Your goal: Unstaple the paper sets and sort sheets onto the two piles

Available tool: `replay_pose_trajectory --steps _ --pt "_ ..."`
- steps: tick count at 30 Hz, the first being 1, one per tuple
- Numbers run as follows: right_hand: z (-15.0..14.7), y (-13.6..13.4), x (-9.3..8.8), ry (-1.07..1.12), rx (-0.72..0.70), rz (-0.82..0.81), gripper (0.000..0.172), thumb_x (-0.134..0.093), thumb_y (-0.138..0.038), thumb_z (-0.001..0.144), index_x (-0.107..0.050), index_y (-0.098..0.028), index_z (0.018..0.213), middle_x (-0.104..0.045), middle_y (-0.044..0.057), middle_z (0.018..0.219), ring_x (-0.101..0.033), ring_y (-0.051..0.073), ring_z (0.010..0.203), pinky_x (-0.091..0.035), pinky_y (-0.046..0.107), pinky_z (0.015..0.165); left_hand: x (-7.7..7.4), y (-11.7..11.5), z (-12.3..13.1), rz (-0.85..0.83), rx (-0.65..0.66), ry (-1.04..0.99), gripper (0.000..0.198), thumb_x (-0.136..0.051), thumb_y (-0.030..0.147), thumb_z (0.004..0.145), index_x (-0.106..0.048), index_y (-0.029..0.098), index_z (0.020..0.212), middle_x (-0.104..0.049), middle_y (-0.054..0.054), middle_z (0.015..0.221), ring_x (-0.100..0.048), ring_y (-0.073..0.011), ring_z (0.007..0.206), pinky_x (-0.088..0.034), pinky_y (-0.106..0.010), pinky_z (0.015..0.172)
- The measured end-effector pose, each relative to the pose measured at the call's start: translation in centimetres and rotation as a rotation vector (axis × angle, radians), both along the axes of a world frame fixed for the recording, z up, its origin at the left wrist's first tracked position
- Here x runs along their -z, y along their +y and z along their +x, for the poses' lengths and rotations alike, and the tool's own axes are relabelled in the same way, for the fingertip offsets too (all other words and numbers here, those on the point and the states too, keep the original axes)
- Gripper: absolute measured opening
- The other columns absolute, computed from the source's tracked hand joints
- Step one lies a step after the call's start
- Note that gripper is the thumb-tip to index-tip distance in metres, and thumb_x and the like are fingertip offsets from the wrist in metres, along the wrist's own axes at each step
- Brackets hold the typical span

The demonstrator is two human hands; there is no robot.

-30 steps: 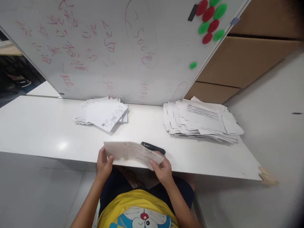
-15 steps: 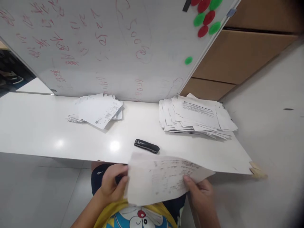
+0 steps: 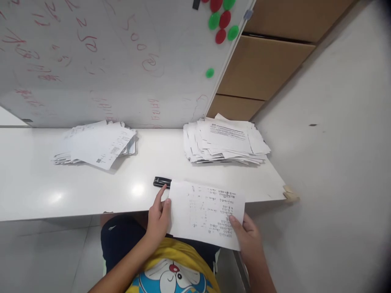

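Note:
My right hand (image 3: 249,234) grips a white sheet of paper (image 3: 201,215) at its right edge, thumb on top and fingers underneath. Rows of printed or written text cover the sheet, too small to read; whether it is one sheet or more I cannot tell. At the sheet's left edge is my left hand (image 3: 159,217), thumb and forefinger apart and stretched out, the thumb against the edge. The forefinger's tip points at a black stapler (image 3: 161,182) lying on the white table (image 3: 146,162). The paper hides the stapler's right end.
A fanned stack of papers (image 3: 91,142) lies at the table's left, a thicker paper stack (image 3: 226,140) at the right. Behind them stands a whiteboard (image 3: 122,81) with red writing and round magnets (image 3: 225,19). Brown cardboard boxes (image 3: 256,65) stand beside a white wall (image 3: 336,122).
The paper has flattened from a curved, blurred state and now covers part of the stapler. My left hand has moved up, its forefinger extended. The view has shifted to the right.

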State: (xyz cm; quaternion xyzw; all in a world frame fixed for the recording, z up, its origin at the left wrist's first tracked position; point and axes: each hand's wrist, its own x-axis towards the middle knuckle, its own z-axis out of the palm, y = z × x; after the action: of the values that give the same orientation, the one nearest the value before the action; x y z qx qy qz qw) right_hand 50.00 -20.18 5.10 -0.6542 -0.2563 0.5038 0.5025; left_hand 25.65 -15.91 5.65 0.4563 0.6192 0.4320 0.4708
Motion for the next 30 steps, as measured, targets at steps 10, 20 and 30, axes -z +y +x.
replay_pose_trajectory --steps 10,20,30 --pt "0.3 0.0 1.3 0.022 0.024 0.037 0.059 -0.076 -0.050 0.070 -0.064 -0.022 0.121 -0.073 0.010 0.107 -0.069 0.033 0.093 -0.059 0.043 0.075 0.8 -1.2 1.0 -0.056 0.051 -0.035 0.062 -0.048 0.048 0.089 -0.040 0.017 0.142 -0.041 0.007 0.056 -0.042 -0.0119 0.053 -0.038 -0.024 0.055" --pt "3.1 1.7 2.5 0.003 -0.035 0.040 0.055 -0.082 -0.047 0.062 -0.069 -0.021 0.109 -0.072 0.010 0.112 -0.068 0.031 0.099 -0.054 0.046 0.086 1.3 1.0 0.0 0.158 0.294 0.182 0.045 -0.047 0.016 0.082 -0.055 0.022 0.126 -0.062 -0.002 0.088 -0.055 -0.0140 0.077 -0.046 -0.029 0.074" --pt "4.7 0.6 4.8 0.000 0.073 -0.015 0.055 -0.083 -0.046 0.061 -0.069 -0.021 0.108 -0.073 0.009 0.110 -0.067 0.029 0.100 -0.054 0.043 0.087 1.4 1.0 0.2 0.439 0.355 0.467 0.071 -0.038 -0.002 0.072 -0.040 0.021 0.139 -0.053 -0.010 0.113 -0.054 -0.0194 0.100 -0.049 -0.036 0.085"
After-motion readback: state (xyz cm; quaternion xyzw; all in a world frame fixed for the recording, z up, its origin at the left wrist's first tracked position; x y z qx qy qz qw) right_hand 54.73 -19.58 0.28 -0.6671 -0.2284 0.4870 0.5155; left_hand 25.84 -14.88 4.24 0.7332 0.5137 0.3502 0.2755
